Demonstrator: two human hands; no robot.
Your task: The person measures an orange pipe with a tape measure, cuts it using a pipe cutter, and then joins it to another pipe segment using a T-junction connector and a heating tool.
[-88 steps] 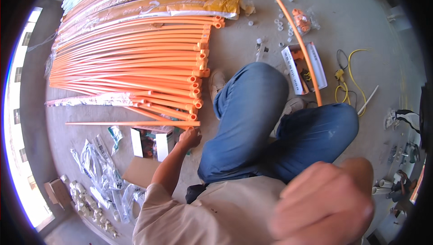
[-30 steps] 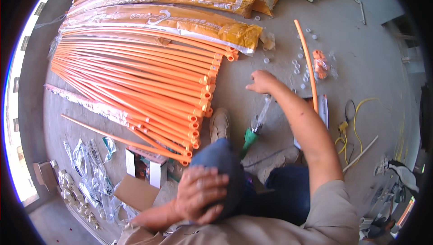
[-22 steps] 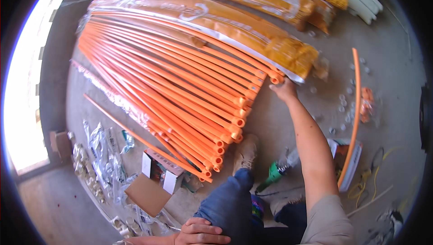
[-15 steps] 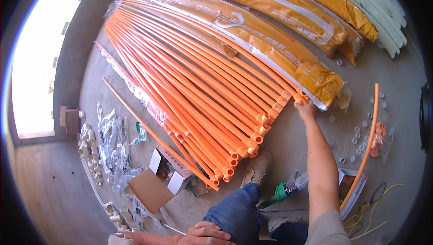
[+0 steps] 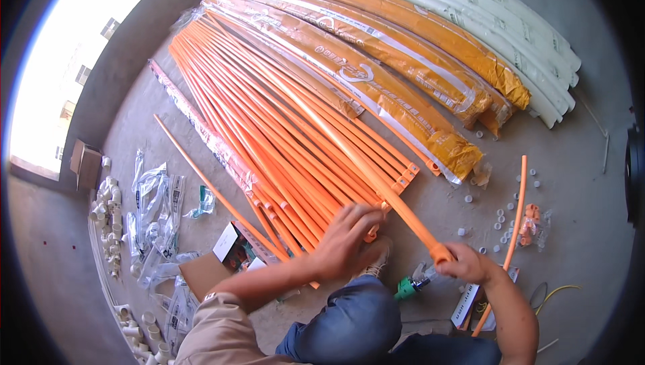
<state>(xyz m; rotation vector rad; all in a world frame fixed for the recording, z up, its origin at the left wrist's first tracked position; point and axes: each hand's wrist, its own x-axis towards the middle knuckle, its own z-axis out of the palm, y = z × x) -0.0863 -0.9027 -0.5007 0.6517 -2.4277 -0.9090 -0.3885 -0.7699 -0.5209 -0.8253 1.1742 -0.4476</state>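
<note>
My right hand (image 5: 463, 262) is closed round the near end of an orange pipe (image 5: 403, 212), at an orange fitting (image 5: 441, 255). This pipe is lifted and slants across the others. My left hand (image 5: 349, 241) hovers over the near ends of the pipes, fingers apart and somewhat blurred, with nothing visible in it. Many orange pipes (image 5: 255, 140) fan out on the floor, with orange fittings (image 5: 406, 175) on several near ends. My left hand and forearm hide some of those ends.
Orange-wrapped pipe bundles (image 5: 376, 89) and white-wrapped ones (image 5: 497, 22) lie beyond. A green power tool (image 5: 406, 288) rests by my knee. At left are an open cardboard box (image 5: 201, 274), plastic bags (image 5: 153, 210) and white fittings (image 5: 107, 217). White caps (image 5: 500, 219) are scattered at right.
My right hand has drawn the orange pipe's end toward me, lifting it over the others. My left hand has left my lap and come forward over the pipe ends. The view has shifted.
</note>
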